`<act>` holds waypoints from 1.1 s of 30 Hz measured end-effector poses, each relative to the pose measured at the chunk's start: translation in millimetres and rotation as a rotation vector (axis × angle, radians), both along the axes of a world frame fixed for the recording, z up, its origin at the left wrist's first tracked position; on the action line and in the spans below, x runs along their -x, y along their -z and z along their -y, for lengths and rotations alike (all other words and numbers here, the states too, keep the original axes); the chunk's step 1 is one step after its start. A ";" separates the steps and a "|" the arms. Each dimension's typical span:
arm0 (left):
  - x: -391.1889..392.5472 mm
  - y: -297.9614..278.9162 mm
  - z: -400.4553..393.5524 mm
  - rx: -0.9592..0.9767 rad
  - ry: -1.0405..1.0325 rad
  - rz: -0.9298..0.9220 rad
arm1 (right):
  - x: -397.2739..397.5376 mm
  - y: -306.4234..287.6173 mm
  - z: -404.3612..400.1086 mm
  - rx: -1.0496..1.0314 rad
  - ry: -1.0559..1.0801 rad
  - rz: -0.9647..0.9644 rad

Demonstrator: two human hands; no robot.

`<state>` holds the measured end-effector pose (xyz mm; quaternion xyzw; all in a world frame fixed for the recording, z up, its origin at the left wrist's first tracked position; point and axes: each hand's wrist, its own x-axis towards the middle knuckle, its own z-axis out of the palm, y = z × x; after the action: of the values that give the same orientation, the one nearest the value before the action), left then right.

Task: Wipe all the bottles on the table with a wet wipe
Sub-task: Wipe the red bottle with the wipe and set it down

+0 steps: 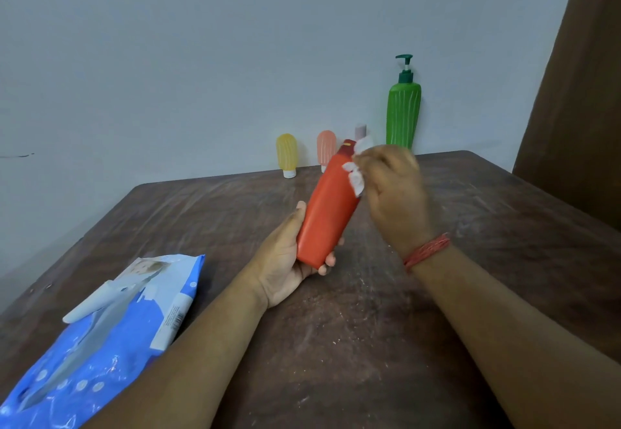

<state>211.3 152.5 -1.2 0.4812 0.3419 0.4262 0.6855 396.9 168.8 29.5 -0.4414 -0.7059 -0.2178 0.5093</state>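
My left hand [285, 260] grips the base of an orange-red bottle [327, 213], tilted above the table with its cap pointing away. My right hand [393, 193] holds a crumpled white wet wipe [357, 176] against the bottle's upper right side near the cap. Along the far edge by the wall stand a small yellow bottle [286, 154], a small pink bottle [326, 146], a pale lilac bottle [360, 131] mostly hidden behind the orange bottle, and a tall green pump bottle [403, 112].
A blue wet-wipe pack [111, 334] with its flap lifted lies at the near left on the dark brown table [353, 344]. A brown curtain [578, 109] hangs at the right. A grey wall rises behind the table.
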 end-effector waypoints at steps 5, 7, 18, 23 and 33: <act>-5.1 3.5 -2.1 -0.040 0.004 -0.022 | 10.3 9.9 15.1 0.033 -0.151 0.442; -5.0 4.8 -3.2 -0.061 -0.007 -0.011 | 12.6 1.9 14.6 0.047 -0.102 0.371; 2.4 4.0 -9.2 0.019 -0.050 0.189 | 34.5 10.9 26.6 0.065 -0.270 0.414; 4.7 2.0 -6.9 0.015 -0.078 0.184 | 31.6 12.7 23.7 0.013 -0.282 0.375; 7.4 -1.8 0.9 0.066 0.017 0.184 | 15.1 11.7 7.8 0.071 -0.126 -0.189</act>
<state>203.9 151.6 0.6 0.4200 0.2872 0.4514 0.7330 381.8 161.0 17.8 -0.4326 -0.6883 -0.1175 0.5703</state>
